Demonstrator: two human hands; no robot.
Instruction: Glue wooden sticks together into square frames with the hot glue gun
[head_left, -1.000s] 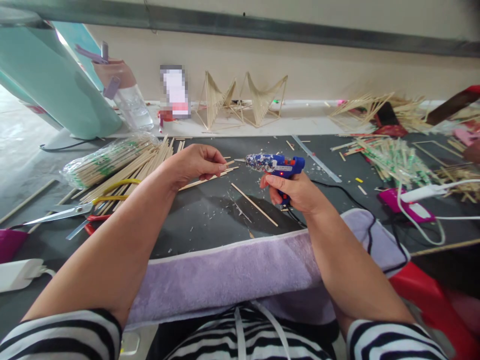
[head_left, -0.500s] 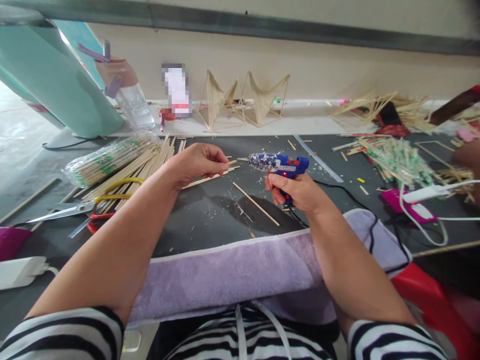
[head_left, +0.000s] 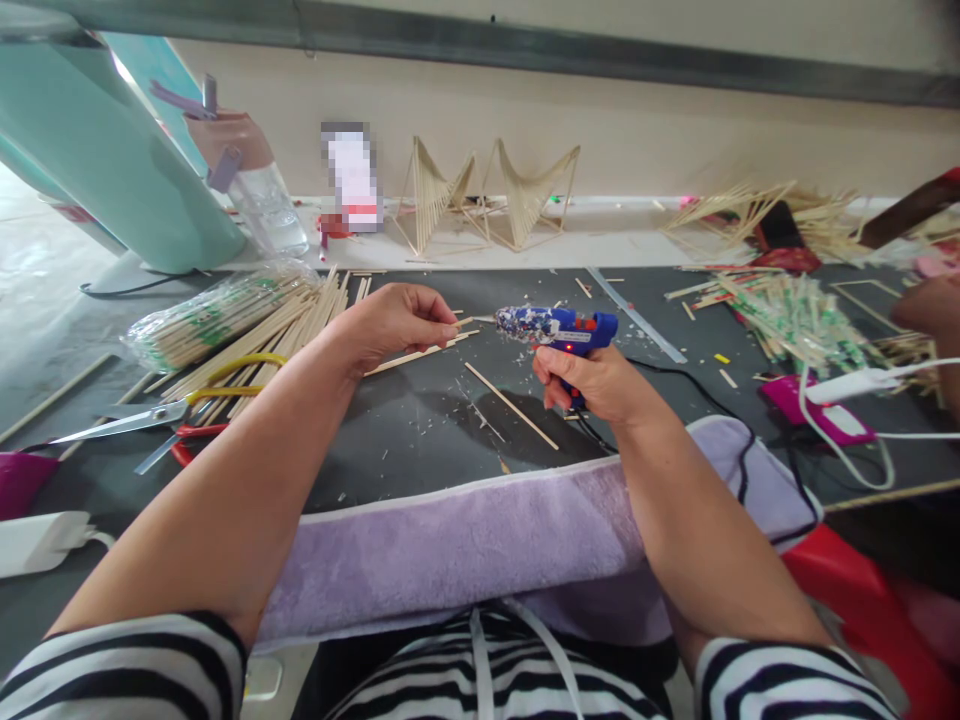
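Note:
Between its fingertips my left hand (head_left: 412, 322) pinches a thin wooden stick (head_left: 465, 323), most of it hidden by the hand. My right hand (head_left: 574, 375) is wrapped round the handle of a blue glue gun (head_left: 551, 325). Its barrel is crusted with speckled residue and a small red light glows on its side. The gun's nozzle points left, at or very near the tip of the stick; I cannot tell whether they touch. Below the left hand lies another stick (head_left: 424, 353) on the dark table, and a single loose stick (head_left: 512, 405) lies between the hands.
Scissors (head_left: 187, 405) and a plastic-wrapped stick bundle (head_left: 217, 315) lie at left, near a water bottle (head_left: 266, 205). Two curved stick models (head_left: 536, 200) stand at the back. More sticks (head_left: 787, 315) and a pink power block (head_left: 817, 410) are right. A purple cloth (head_left: 465, 540) covers the front edge.
The stick's tip and the glue gun's nozzle are slightly closer together. My hands otherwise keep nearly the same places, and the view has shifted slightly.

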